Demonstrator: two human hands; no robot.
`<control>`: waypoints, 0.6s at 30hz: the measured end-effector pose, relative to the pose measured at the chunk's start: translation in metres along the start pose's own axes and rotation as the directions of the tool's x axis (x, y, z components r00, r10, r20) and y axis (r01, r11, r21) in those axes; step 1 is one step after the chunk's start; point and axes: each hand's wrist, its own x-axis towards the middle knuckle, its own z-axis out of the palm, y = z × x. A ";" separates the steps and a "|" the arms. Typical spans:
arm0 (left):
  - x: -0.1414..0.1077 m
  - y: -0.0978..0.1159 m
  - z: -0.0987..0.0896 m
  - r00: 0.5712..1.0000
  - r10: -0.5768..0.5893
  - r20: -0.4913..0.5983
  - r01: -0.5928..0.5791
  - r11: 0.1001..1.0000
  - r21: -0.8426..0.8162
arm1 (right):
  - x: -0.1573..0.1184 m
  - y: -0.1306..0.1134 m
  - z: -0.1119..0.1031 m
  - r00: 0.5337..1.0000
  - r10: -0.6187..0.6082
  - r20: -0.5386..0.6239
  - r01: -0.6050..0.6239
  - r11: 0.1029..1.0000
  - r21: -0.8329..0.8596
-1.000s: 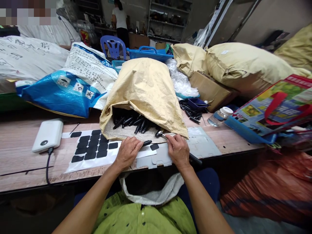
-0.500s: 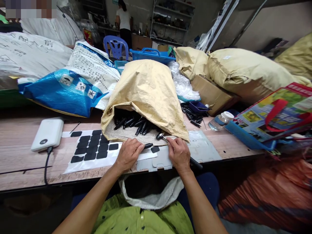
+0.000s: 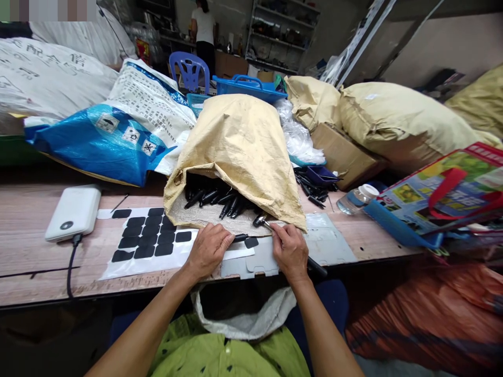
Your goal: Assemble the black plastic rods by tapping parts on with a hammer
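My left hand (image 3: 210,246) is closed round a slim black pen-like piece (image 3: 240,237), whose tip sticks out to the right past my thumb. In my right hand (image 3: 291,252) is a small hammer (image 3: 265,224); its metal head points up and left, and the black handle end shows below my wrist. Both hands rest by the table's front edge, before the open mouth of a tan woven sack (image 3: 239,136). Inside that mouth lie several more black pieces (image 3: 214,196). Between my hands is a loose black sticker (image 3: 251,242), close to the held piece.
Left of my hands lies a white sheet of black stickers (image 3: 144,250), then a white power bank (image 3: 74,214) with a cable. To the right stand a clear jar (image 3: 357,199) and a blue tray (image 3: 408,230). Full sacks (image 3: 408,118) line the back. A person (image 3: 203,29) stands far behind.
The view has shifted slightly. Both hands keep nearly the same place and grip, with the black piece and the hammer still held.
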 end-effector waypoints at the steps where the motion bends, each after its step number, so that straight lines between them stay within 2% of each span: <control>1: 0.000 0.000 -0.001 1.000 -0.003 0.001 0.003 1.000 -0.002 | 0.000 0.000 0.000 1.000 0.004 0.003 -0.004 1.000 0.002; 4: 0.000 0.004 -0.004 1.000 -0.005 0.002 0.005 1.000 0.001 | 0.001 -0.001 0.000 1.000 0.011 0.005 -0.011 1.000 0.003; 6: -0.005 0.016 -0.008 1.000 0.016 0.013 -0.016 1.000 -0.001 | 0.001 -0.001 0.000 1.000 0.011 0.001 -0.011 1.000 0.006; 9: -0.027 0.045 -0.010 0.987 0.080 0.141 -0.067 0.993 -0.095 | 0.001 0.000 0.000 1.000 0.005 -0.007 -0.005 1.000 0.010; 10: -0.037 0.057 -0.008 0.969 0.099 0.226 -0.067 0.987 -0.148 | 0.001 0.000 0.001 1.000 0.003 -0.009 -0.003 1.000 0.011; 12: -0.058 0.076 0.001 0.903 0.101 0.418 -0.020 0.981 -0.194 | 0.000 0.001 0.002 1.000 0.001 -0.010 -0.001 1.000 0.014; 14: -0.076 0.086 0.016 0.839 -0.002 0.545 0.079 0.990 -0.118 | 0.000 0.001 0.002 1.000 0.001 -0.008 0.000 1.000 0.016; 16: -0.086 0.087 0.032 0.791 -0.148 0.593 0.172 0.985 0.016 | 0.000 0.001 0.003 1.000 0.001 -0.009 -0.001 1.000 0.015; 18: -0.089 0.081 0.045 0.756 -0.266 0.597 0.234 0.963 0.133 | -0.001 0.001 0.002 1.000 0.003 -0.010 -0.003 1.000 0.015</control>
